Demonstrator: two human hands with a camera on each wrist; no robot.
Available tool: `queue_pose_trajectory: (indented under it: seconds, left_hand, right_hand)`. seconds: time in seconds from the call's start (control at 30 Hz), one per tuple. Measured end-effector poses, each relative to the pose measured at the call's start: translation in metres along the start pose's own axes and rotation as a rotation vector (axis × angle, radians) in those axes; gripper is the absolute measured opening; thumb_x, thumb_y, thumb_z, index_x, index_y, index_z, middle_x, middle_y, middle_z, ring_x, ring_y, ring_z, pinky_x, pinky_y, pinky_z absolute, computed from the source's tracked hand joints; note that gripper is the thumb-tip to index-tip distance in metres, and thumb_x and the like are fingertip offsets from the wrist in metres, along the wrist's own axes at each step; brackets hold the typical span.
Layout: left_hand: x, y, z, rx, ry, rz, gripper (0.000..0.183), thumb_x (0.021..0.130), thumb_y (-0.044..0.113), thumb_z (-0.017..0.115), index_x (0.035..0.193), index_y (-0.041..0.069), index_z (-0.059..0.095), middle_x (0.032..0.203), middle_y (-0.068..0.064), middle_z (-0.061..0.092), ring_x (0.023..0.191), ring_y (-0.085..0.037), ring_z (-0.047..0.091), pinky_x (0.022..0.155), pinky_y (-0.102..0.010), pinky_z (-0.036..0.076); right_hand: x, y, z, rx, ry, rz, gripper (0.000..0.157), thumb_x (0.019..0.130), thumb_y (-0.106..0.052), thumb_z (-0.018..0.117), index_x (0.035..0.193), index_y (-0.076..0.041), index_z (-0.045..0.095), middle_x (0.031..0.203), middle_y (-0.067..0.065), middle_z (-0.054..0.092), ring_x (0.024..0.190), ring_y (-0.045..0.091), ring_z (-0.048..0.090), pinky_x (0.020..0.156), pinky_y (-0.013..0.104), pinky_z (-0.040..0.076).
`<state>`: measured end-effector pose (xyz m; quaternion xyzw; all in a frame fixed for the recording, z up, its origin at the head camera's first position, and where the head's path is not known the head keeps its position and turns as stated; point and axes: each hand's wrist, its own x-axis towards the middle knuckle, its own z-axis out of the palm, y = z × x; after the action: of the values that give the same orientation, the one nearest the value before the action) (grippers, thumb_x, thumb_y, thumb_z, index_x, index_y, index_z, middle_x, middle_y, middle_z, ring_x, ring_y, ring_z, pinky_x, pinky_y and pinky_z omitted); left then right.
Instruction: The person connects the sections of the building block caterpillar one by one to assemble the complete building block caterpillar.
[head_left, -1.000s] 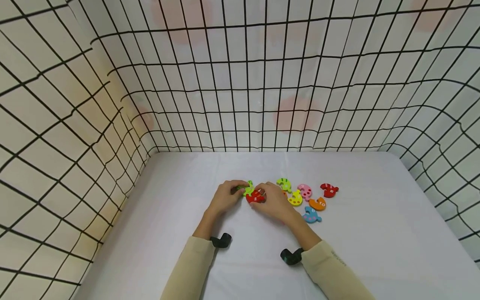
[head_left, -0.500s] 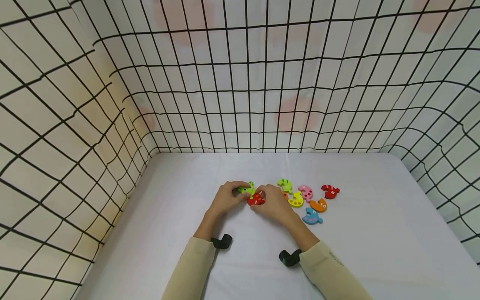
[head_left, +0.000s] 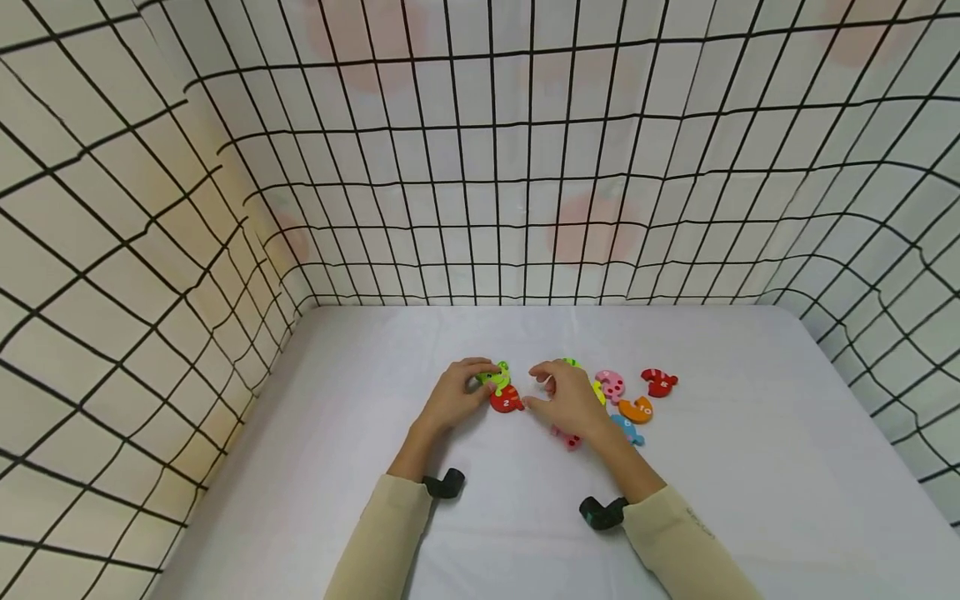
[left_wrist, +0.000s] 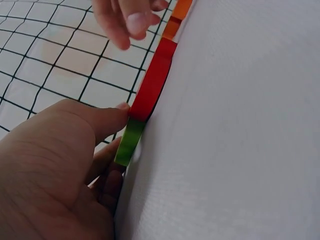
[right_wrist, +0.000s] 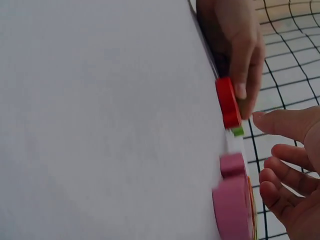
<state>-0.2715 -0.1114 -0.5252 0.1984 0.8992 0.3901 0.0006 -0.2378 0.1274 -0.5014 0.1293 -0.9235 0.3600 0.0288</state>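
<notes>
My left hand (head_left: 456,396) pinches a green puzzle piece (head_left: 495,377) with a face on it, thumb on the near side and fingers on the far side. Right against that piece lies a red puzzle piece (head_left: 506,400) marked 2, flat on the white table. In the left wrist view the red piece (left_wrist: 154,82) meets the green piece (left_wrist: 130,142) end to end, with the left thumb at their joint. My right hand (head_left: 573,404) hovers just right of the red one, thumb and fingers apart, holding nothing. A pink puzzle piece (head_left: 567,438) shows partly beneath it.
Right of the right hand lie more flat puzzle pieces: pink (head_left: 611,384), orange marked 10 (head_left: 637,409), blue (head_left: 628,430) and red (head_left: 659,382). Yellow and green ones are partly hidden behind that hand. Black wire mesh (head_left: 510,179) stands along the table's back and sides.
The right hand has let go of the red puzzle piece and moved right, off it. The red piece now sits slightly farther left, snug to the green one. My left hand stays nearly still.
</notes>
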Motion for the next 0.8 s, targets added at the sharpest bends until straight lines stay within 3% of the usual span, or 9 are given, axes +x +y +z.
queue_pose_trajectory:
  seconds: [0.17,0.4,0.6,0.8]
  left_hand:
    - [-0.001,-0.001,-0.001,-0.005,-0.005,0.004,0.036,0.094,0.030,0.072,0.129,0.019,0.073,0.143,-0.006,0.063,0.138,-0.031,0.052,0.118,-0.055,0.039]
    - [-0.002,-0.003,0.001,0.043,-0.054,-0.002,0.064,0.081,0.047,0.084,0.138,0.022,0.066,0.150,-0.003,0.056,0.141,-0.029,0.046,0.118,-0.052,0.040]
    - [-0.004,-0.001,0.000,0.038,-0.072,-0.007,0.063,0.082,0.044,0.083,0.139,0.023,0.065,0.151,-0.004,0.055,0.143,-0.030,0.044,0.118,-0.054,0.039]
    - [-0.005,-0.001,-0.002,0.067,-0.094,0.007,0.063,0.085,0.042,0.081,0.143,0.025,0.062,0.153,-0.002,0.053,0.145,-0.028,0.043,0.119,-0.054,0.038]
  right_hand:
    - [-0.006,0.011,-0.017,0.011,-0.018,0.033,0.044,0.088,-0.025,0.082,0.126,-0.006,0.069,0.109,0.009,0.067,0.092,0.021,0.056,0.078,0.030,0.052]
    - [-0.012,0.029,-0.030,-0.053,-0.059,0.040,0.044,0.090,-0.030,0.079,0.127,-0.009,0.069,0.111,0.007,0.065,0.094,0.022,0.055,0.079,0.032,0.051]
    - [-0.013,0.035,-0.034,-0.087,-0.106,0.019,0.042,0.091,-0.025,0.077,0.129,-0.007,0.069,0.124,0.011,0.065,0.101,0.024,0.059,0.089,0.041,0.057]
    - [-0.015,0.035,-0.036,-0.084,-0.139,-0.002,0.038,0.091,-0.021,0.076,0.126,-0.009,0.070,0.129,0.010,0.063,0.110,0.028,0.060,0.099,0.051,0.056]
